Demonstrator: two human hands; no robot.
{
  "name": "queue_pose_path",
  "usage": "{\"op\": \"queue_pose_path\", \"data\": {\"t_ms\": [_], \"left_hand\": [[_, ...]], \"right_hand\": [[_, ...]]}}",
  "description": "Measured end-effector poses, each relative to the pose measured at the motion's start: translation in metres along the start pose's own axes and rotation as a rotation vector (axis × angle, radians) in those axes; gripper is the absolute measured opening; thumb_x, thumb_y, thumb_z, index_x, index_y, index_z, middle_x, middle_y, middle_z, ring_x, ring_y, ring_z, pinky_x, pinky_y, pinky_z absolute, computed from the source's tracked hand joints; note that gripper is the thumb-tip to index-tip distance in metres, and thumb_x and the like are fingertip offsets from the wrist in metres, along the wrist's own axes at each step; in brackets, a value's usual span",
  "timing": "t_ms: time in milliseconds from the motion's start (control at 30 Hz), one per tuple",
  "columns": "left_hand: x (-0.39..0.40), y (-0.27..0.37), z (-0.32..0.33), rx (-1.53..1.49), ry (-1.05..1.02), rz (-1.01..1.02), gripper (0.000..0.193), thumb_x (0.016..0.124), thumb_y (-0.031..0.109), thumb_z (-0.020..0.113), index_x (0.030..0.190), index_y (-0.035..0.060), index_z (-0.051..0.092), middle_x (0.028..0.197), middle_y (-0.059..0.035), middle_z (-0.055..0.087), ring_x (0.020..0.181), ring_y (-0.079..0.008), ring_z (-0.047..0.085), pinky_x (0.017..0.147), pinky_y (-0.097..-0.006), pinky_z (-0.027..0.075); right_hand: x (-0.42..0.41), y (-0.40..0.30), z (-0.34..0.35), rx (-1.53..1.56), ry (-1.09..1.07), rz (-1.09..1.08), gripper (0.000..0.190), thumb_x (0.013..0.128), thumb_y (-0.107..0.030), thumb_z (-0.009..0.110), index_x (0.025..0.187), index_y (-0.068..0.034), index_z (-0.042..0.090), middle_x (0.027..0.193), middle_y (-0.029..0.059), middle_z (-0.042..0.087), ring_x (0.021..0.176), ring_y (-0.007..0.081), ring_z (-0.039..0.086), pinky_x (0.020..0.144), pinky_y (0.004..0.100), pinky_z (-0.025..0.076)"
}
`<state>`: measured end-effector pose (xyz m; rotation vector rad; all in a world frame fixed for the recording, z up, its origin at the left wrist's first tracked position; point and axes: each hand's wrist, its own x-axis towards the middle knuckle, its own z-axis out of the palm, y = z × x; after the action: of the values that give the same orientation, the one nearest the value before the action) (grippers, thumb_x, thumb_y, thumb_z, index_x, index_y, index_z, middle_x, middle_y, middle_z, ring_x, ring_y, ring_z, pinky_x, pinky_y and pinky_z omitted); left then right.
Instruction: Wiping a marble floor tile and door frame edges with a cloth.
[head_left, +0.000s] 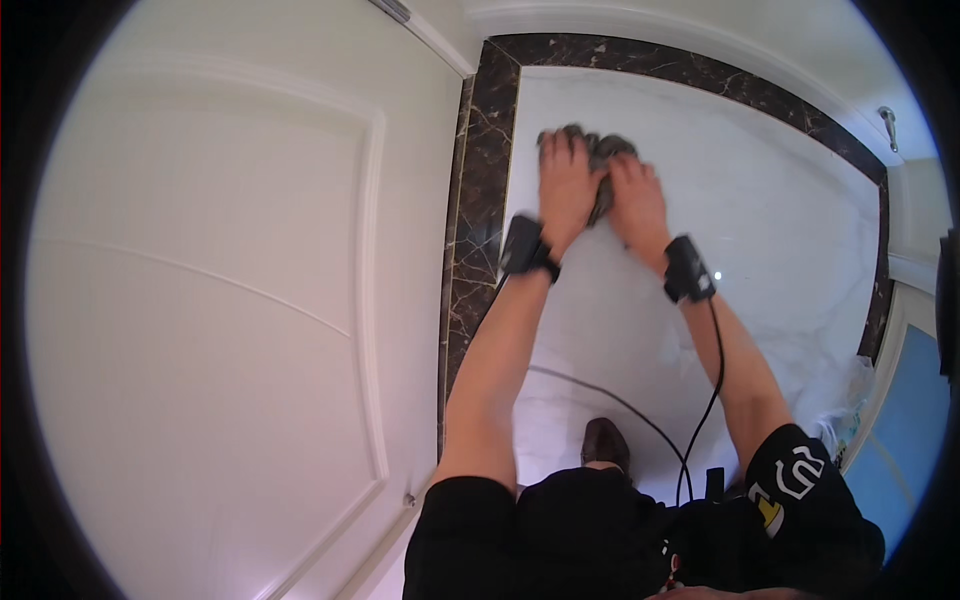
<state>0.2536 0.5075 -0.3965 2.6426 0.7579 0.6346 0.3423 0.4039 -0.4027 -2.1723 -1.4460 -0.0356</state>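
Observation:
A bunched, dark grey-brown cloth is under and between my two hands, over the white marble-look floor. My left hand grips its left part, with the fingers spread across the top. On the right side of the bundle, my right hand curls its fingers over the cloth, close beside the left thumb. Both hands are slightly blurred. The palms and the cloth's underside are hidden, so I cannot tell how firmly it touches the floor.
A cream panelled door stands at left beside a dark marble border. Black devices are strapped to both wrists, and a black cable crosses before me. My brown shoe and a clear plastic bag are below.

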Motion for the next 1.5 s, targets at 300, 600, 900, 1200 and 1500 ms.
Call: {"op": "queue_pose_path", "data": {"t_ms": [300,600,900,1200,1500], "left_hand": [[-0.155,0.066,-0.02,-0.191,-0.233,-0.026,0.066,0.076,0.022,0.065,0.128,-0.0111,0.04,0.134,-0.0286,0.038,0.134,-0.043,0.026,0.11,-0.0492,0.025],[-0.054,0.005,-0.019,-0.041,-0.092,0.029,0.049,0.079,0.006,0.06,0.124,-0.005,0.044,0.132,-0.0271,0.041,0.127,-0.0454,0.034,0.108,-0.0467,0.03],[-0.131,0.045,-0.011,-0.073,-0.142,-0.061,0.057,0.076,0.013,0.064,0.125,-0.0101,0.043,0.131,-0.0282,0.042,0.13,-0.0413,0.034,0.108,-0.0468,0.03],[-0.251,0.205,-0.03,-0.362,-0.38,-0.021,0.021,0.071,0.012,0.059,0.089,0.0011,0.058,0.101,-0.0154,0.054,0.105,-0.0321,0.049,0.09,-0.0454,0.038],[-0.152,0.028,-0.105,0.162,0.049,-0.24,0.02,0.075,0.007,0.06,0.092,0.0032,0.052,0.093,-0.0157,0.051,0.093,-0.0346,0.049,0.085,-0.0488,0.036]], "right_hand": [[-0.144,-0.011,-0.051,-0.049,-0.215,-0.196,0.04,0.073,-0.008,0.055,0.112,-0.001,0.057,0.113,0.0158,0.053,0.103,0.0329,0.052,0.082,0.0415,0.047],[-0.026,-0.01,-0.022,-0.049,-0.136,-0.141,0.031,0.073,-0.006,0.056,0.104,-0.004,0.057,0.103,0.0121,0.054,0.098,0.0293,0.053,0.08,0.0396,0.047],[-0.092,-0.004,-0.045,-0.022,-0.253,-0.232,0.04,0.07,-0.005,0.057,0.11,-0.002,0.055,0.109,0.0142,0.051,0.103,0.0311,0.05,0.083,0.0383,0.046],[-0.238,0.031,-0.158,0.091,-0.872,-0.471,0.029,0.068,-0.015,0.06,0.095,-0.004,0.058,0.1,0.0142,0.053,0.096,0.0323,0.051,0.083,0.0427,0.044],[-0.018,-0.071,-0.046,0.264,-0.361,-0.663,0.041,0.059,-0.002,0.063,0.099,-0.008,0.059,0.103,0.006,0.054,0.11,0.0314,0.045,0.102,0.0459,0.033]]}}
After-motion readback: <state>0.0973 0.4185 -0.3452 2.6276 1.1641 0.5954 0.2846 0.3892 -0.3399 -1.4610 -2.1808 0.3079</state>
